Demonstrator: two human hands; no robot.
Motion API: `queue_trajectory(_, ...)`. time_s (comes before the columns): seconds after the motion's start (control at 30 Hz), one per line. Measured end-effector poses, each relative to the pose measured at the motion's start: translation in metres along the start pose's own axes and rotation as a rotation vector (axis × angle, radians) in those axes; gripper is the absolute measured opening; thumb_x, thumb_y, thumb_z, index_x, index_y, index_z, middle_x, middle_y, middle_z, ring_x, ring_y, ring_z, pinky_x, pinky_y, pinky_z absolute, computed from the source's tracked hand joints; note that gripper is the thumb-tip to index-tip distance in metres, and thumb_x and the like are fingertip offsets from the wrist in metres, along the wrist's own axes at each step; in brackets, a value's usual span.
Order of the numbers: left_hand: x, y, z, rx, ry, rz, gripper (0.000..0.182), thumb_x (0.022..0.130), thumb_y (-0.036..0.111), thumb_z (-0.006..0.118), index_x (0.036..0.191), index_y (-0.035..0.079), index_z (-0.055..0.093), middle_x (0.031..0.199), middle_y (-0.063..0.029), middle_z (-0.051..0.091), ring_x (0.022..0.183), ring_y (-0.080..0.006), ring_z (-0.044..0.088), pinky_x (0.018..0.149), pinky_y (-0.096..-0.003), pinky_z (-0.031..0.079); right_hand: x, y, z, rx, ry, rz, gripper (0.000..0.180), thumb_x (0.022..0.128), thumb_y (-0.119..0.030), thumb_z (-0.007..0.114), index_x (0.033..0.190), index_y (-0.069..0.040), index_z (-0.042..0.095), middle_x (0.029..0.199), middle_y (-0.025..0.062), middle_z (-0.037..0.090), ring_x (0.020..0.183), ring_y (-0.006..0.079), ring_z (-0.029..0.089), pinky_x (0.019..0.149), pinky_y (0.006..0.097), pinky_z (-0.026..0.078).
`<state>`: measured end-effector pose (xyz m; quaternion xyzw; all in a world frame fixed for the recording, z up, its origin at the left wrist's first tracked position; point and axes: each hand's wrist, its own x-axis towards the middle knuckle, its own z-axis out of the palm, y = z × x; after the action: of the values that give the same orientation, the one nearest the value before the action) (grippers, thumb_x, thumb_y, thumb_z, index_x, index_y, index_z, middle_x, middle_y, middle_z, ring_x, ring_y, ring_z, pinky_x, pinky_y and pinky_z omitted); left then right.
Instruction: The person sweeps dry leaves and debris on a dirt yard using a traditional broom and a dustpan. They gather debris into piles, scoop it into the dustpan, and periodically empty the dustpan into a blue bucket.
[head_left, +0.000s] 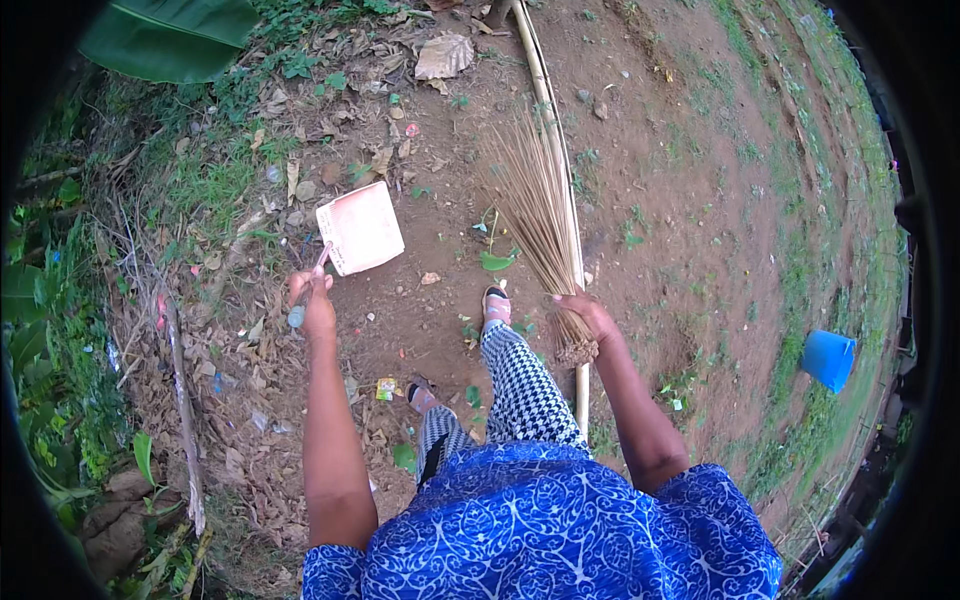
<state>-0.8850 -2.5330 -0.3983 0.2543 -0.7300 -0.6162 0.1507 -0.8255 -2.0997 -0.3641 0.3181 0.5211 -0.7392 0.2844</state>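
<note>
My left hand (311, 294) is closed around the handle of a pale pink dustpan (366, 229), which bears some writing near the handle side. The pan's flat face looks bare, and it is held out over the soil at the left. In my right hand (589, 313) is a bundled stick broom (536, 210) of thin brown bristles. Its bound butt end sticks out below my fist, and the bristles fan forward and slightly left. Part of the bristle bundle overlaps a long bamboo pole (553, 127) behind it; whether they touch I cannot tell.
Dry leaves and litter cover the ground at left, with a yellow wrapper (386, 388) near my rear foot. A weathered branch (184, 420) lies farther left. A blue bucket (829, 360) stands on the grass at right. A large green banana leaf (172, 37) hangs at top left.
</note>
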Motion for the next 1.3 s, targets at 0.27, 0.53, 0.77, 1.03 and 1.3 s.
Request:
queue_trajectory(0.27,0.004,0.008,0.092,0.114,-0.077,-0.07,0.017,0.088,0.01,0.057,0.077,0.002,0.047,0.076,-0.0069,0.054,0.063,-0.0134,0.059,0.059,-0.0233,0.052,0.112,-0.029,0.016,0.506,-0.006,0.225,0.028,0.076,-0.023,0.066,0.091,-0.003,0.054,0.072,0.01,0.06,0.061,0.0225,0.061,0.054,0.0342,0.052)
queue_trajectory(0.53,0.019,0.014,0.097,0.178,-0.02,-0.142,0.019,0.089,0.01,0.057,0.076,0.003,0.044,0.074,-0.005,0.05,0.062,-0.0116,0.056,0.057,-0.0215,0.05,0.045,-0.072,-0.044,0.235,-0.294,0.168,0.073,0.076,-0.014,0.063,0.138,-0.007,0.026,0.1,0.0156,0.056,0.064,0.0225,0.061,0.057,0.0344,0.054)
queue_trajectory(0.77,0.038,0.041,0.096,0.222,0.0,-0.092,0.018,0.087,0.009,0.059,0.074,0.004,0.048,0.066,-0.0018,0.053,0.061,-0.0064,0.048,0.054,-0.02,0.04,0.064,-0.036,-0.054,0.661,-0.032,0.34,0.039,0.078,-0.022,0.062,0.113,-0.006,0.053,0.084,0.013,0.062,0.062,0.024,0.062,0.055,0.0374,0.054)
queue_trajectory(1.03,0.087,0.027,0.1,0.346,-0.112,-0.033,0.02,0.086,0.011,0.06,0.073,0.005,0.046,0.064,0.0009,0.047,0.058,-0.0072,0.043,0.053,-0.0225,0.035,0.129,-0.075,0.026,0.468,-0.143,0.242,0.059,0.074,-0.024,0.067,0.124,-0.01,0.04,0.097,0.0139,0.059,0.066,0.0218,0.06,0.056,0.034,0.052)
queue_trajectory(1.3,0.145,0.007,0.099,0.308,-0.216,-0.138,0.018,0.086,0.011,0.06,0.074,0.004,0.049,0.066,-0.0002,0.053,0.061,-0.0067,0.05,0.056,-0.0212,0.041,0.059,-0.037,0.035,0.32,0.01,0.04,0.082,0.074,-0.019,0.066,0.142,-0.015,0.02,0.113,0.0125,0.054,0.073,0.0215,0.06,0.059,0.0369,0.053)
